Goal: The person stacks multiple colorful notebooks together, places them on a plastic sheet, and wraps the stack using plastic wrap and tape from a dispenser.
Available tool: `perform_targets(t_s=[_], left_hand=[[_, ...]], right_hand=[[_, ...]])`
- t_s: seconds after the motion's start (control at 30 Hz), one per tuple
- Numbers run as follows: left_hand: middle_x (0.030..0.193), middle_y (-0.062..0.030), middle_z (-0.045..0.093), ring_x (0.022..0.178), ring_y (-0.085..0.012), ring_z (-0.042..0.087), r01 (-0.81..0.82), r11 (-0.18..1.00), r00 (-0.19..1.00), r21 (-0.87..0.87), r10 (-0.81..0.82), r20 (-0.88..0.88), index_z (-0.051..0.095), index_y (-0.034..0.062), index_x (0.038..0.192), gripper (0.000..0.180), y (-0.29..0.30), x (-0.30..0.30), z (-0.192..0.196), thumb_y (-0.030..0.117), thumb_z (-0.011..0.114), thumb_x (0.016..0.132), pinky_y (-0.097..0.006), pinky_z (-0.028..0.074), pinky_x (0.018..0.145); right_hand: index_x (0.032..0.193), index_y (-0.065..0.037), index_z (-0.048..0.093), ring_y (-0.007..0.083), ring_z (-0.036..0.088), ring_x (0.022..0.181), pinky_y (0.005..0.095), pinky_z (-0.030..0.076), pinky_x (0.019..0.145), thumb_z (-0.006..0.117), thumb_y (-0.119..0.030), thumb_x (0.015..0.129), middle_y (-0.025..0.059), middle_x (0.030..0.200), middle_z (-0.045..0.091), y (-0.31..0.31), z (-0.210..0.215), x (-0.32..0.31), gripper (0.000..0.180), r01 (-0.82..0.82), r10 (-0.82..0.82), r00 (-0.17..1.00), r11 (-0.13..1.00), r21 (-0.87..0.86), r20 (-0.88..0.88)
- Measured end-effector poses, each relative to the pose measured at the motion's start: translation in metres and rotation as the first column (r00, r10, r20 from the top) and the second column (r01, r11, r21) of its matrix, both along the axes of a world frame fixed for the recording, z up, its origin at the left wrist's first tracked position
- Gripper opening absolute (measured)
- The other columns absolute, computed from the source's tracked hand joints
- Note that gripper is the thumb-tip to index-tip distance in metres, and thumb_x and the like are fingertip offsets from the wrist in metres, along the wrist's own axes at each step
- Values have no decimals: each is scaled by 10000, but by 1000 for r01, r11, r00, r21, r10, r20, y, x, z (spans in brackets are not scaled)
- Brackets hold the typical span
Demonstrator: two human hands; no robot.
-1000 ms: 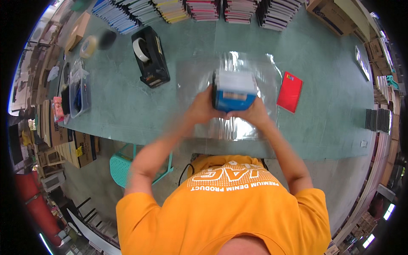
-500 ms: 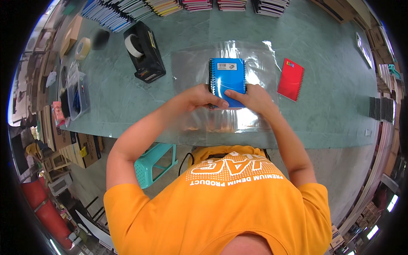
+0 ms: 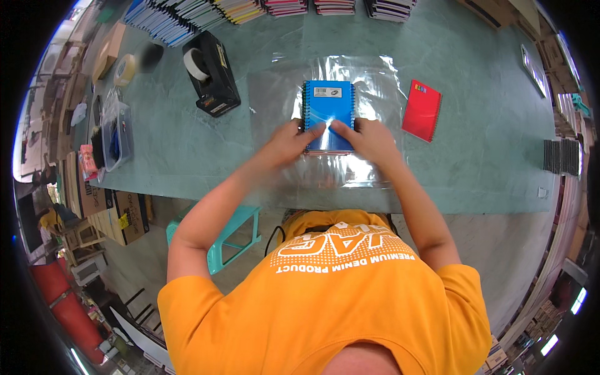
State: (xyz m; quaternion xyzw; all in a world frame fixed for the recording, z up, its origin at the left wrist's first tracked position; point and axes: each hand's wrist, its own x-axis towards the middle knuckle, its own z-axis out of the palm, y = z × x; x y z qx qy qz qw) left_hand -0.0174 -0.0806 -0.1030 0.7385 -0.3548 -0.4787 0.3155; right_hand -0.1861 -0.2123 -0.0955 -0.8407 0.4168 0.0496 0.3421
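A stack of spiral notebooks with a blue cover (image 3: pixel 329 109) on top lies in front of me, over clear plastic sheets (image 3: pixel 275 87). Wire coils show along both its sides, and a white label is near the far edge. My left hand (image 3: pixel 295 139) grips the stack's near left side, thumb on the blue cover. On the near right side my right hand (image 3: pixel 369 139) grips too, its thumb also on top. The fingers of both hands are mostly hidden at the stack's sides. To the right, a red spiral notebook (image 3: pixel 422 110) lies apart on the table.
A black tape dispenser (image 3: pixel 215 84) with a white roll stands left of the plastic. Along the far edge of the green table (image 3: pixel 475 156) are several stacks of notebooks (image 3: pixel 244 7). A clear plastic bin (image 3: pixel 117 137) and a tape roll (image 3: pixel 125 70) sit at the left.
My left thumb has drawn back to the left and farther up the cover. The blue-topped stack now sits slightly farther left and away from me, with both hands still on it.
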Motion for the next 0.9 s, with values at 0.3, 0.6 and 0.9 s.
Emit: perform_targets(t_s=[0.3,0.6,0.9], left_hand=[[812,-117,586,783,-284,579,201,938,946,-281,-111,305,606,51,847,187,43,-85,33,237,582,848,-361,454,663],[798,-82,564,792,-252,575,311,906,789,-288,-77,610,557,65,814,231,-18,-149,-39,291,606,809,-378,459,616],[823,-108,566,734,-318,568,207,896,887,-394,-1,462,556,47,837,133,-12,-145,-44,179,555,854,-409,463,603]], right_hand=[[1304,-111,452,326,348,1266,417,282,1027,465,-404,902,101,1381,393,-94,-63,-131,498,156,-72,986,733,-662,153],[1207,-83,522,290,484,1136,391,410,913,547,-345,872,138,1294,462,-179,-50,-56,426,37,122,967,800,-599,222],[810,-18,642,105,584,584,235,479,550,557,-314,893,42,696,632,-52,-10,-128,319,203,-303,951,764,613,62]])
